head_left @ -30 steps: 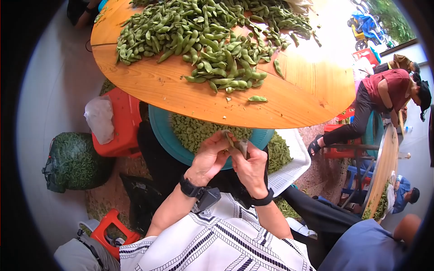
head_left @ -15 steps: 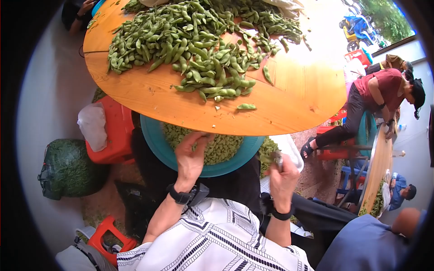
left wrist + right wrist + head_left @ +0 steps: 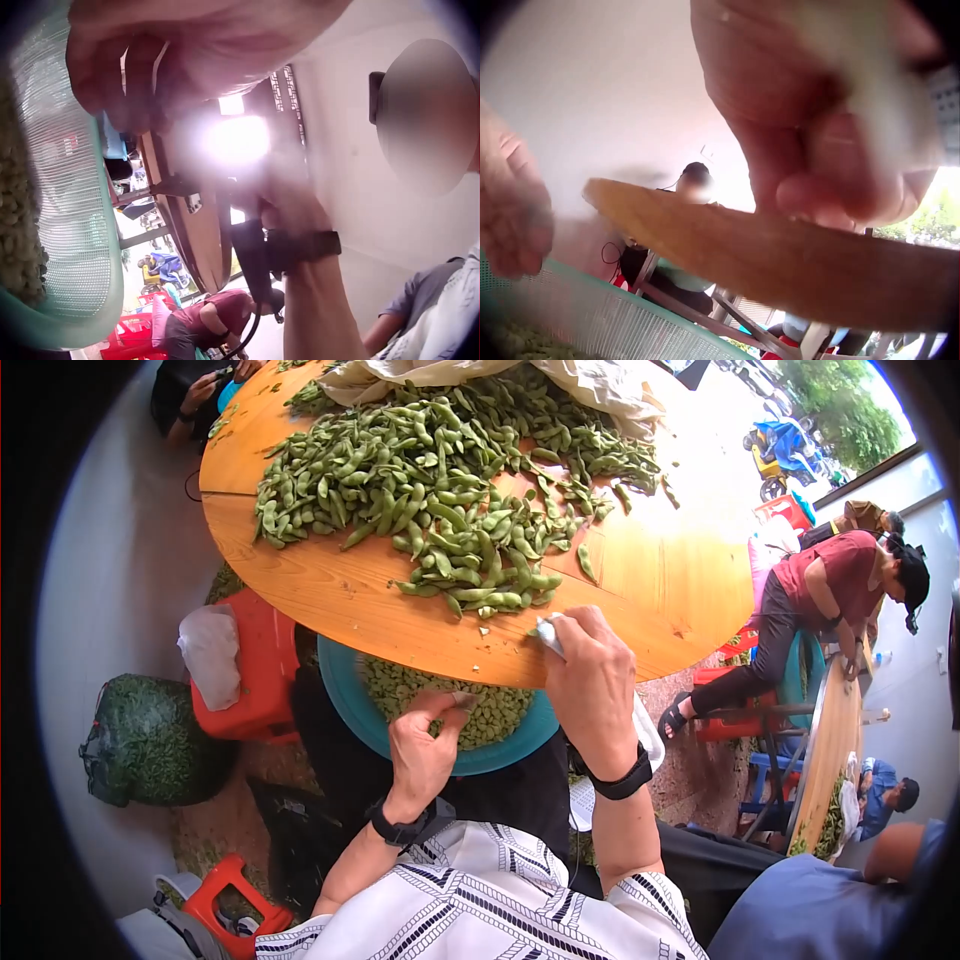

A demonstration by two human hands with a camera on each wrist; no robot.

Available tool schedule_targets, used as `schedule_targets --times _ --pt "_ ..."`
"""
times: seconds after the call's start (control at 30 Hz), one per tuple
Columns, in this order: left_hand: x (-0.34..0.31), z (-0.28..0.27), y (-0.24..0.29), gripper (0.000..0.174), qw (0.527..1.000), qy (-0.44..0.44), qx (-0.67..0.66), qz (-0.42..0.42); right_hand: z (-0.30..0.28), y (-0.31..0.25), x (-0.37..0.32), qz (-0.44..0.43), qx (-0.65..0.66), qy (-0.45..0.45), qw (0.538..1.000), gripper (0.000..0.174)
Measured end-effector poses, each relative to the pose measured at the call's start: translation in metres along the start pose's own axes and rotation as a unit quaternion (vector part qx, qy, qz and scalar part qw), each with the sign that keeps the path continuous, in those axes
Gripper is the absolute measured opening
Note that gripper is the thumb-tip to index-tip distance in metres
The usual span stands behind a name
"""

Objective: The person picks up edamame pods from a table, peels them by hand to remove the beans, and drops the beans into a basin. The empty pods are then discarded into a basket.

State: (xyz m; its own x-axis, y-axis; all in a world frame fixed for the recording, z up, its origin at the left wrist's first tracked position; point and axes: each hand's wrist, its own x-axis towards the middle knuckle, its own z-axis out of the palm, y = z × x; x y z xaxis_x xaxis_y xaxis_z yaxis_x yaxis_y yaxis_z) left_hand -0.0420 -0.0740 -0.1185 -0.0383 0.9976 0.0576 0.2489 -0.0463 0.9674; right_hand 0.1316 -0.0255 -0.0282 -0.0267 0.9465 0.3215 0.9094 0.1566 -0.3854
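My right hand (image 3: 592,685) reaches over the near edge of the wooden table (image 3: 670,620), its fingertips pinching at the spot where a lone edamame pod lay; the hand mostly hides the pod. A pale bluish wrap (image 3: 550,635) shows at a fingertip. My left hand (image 3: 420,750) hovers over a teal mesh basin (image 3: 338,690) in my lap, fingers loosely bent with nothing visible in them. Shelled green beans (image 3: 490,722) fill the basin. A big heap of edamame pods (image 3: 400,480) covers the far half of the table.
Left of me stand a red stool (image 3: 262,660) with a white plastic bag (image 3: 210,655) and a full green sack (image 3: 155,740). A white basket (image 3: 648,735) is partly hidden behind my right arm. A person in a maroon shirt (image 3: 840,570) works at another table to the right.
My hands were together at a pod, then parted. The right one swung right with a pod or husk, then came up to the table edge without it. The left stayed over the basin.
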Motion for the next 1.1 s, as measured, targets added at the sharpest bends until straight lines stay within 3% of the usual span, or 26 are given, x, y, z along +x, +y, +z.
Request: schedule_targets --times 0.07,0.13,0.17,0.23,0.27,0.33,0.37,0.4,0.47,0.5,0.6,0.63,0.67,0.73,0.87,0.93,1.1 --pt "-0.004 -0.004 0.01 0.017 1.0 -0.021 -0.011 -0.009 0.002 0.008 -0.008 -0.013 -0.021 0.018 1.0 0.014" --pt "-0.005 -0.005 0.019 0.017 0.991 -0.067 -0.115 0.014 -0.006 0.006 -0.021 -0.016 0.003 0.03 0.999 0.01" --pt "-0.006 -0.003 0.019 0.019 0.984 -0.074 -0.159 0.015 -0.016 0.002 -0.031 0.049 0.132 -0.027 0.99 0.007" --pt "-0.004 -0.007 0.037 0.022 0.974 -0.097 -0.202 -0.026 -0.025 -0.004 -0.049 0.177 0.367 -0.128 0.904 0.014" --pt "-0.002 -0.01 0.044 0.025 0.96 -0.122 -0.243 -0.06 -0.024 -0.007 -0.055 0.179 0.368 -0.131 0.903 0.014" --pt "0.001 -0.01 0.043 0.032 0.949 -0.142 -0.273 -0.073 -0.021 -0.014 -0.065 0.289 0.532 -0.175 0.777 0.016" --pt "0.002 -0.01 0.038 0.034 0.922 -0.179 -0.329 -0.098 -0.017 -0.011 -0.07 0.294 0.581 -0.18 0.737 0.016" --pt "0.002 -0.009 0.033 0.036 0.89 -0.214 -0.384 -0.121 -0.015 -0.013 -0.072 0.294 0.584 -0.181 0.735 0.016" --pt "0.0 -0.008 0.024 0.03 0.874 -0.22 -0.413 -0.134 -0.012 -0.018 -0.076 0.363 0.652 -0.179 0.642 0.016" --pt "-0.001 -0.008 0.022 0.028 0.856 -0.207 -0.45 -0.15 -0.01 -0.021 -0.079 0.363 0.653 -0.179 0.64 0.016" --pt "-0.003 -0.006 0.016 0.023 0.829 -0.173 -0.499 -0.187 -0.008 -0.028 -0.088 0.226 0.45 -0.152 0.85 0.019" --pt "-0.003 -0.006 0.015 0.021 0.82 -0.154 -0.511 -0.205 -0.014 -0.029 -0.088 0.184 0.426 -0.18 0.867 0.031" --pt "-0.003 -0.005 0.016 0.021 0.82 -0.155 -0.51 -0.206 -0.014 -0.03 -0.09 0.185 0.426 -0.179 0.867 0.031" --pt "-0.004 -0.002 0.016 0.023 0.825 -0.121 -0.506 -0.22 -0.013 -0.033 -0.096 0.092 0.417 -0.169 0.889 0.037" --pt "-0.006 0.003 0.016 0.022 0.854 -0.096 -0.469 -0.205 0.005 -0.032 -0.103 0.071 0.378 -0.102 0.917 0.042" --pt "-0.008 0.005 0.015 0.021 0.885 -0.079 -0.428 -0.166 0.006 -0.034 -0.103 0.072 0.379 -0.101 0.917 0.043" --pt "-0.011 0.008 0.017 0.022 0.903 -0.058 -0.396 -0.156 0.003 -0.035 -0.104 0.074 0.371 -0.113 0.919 0.043"
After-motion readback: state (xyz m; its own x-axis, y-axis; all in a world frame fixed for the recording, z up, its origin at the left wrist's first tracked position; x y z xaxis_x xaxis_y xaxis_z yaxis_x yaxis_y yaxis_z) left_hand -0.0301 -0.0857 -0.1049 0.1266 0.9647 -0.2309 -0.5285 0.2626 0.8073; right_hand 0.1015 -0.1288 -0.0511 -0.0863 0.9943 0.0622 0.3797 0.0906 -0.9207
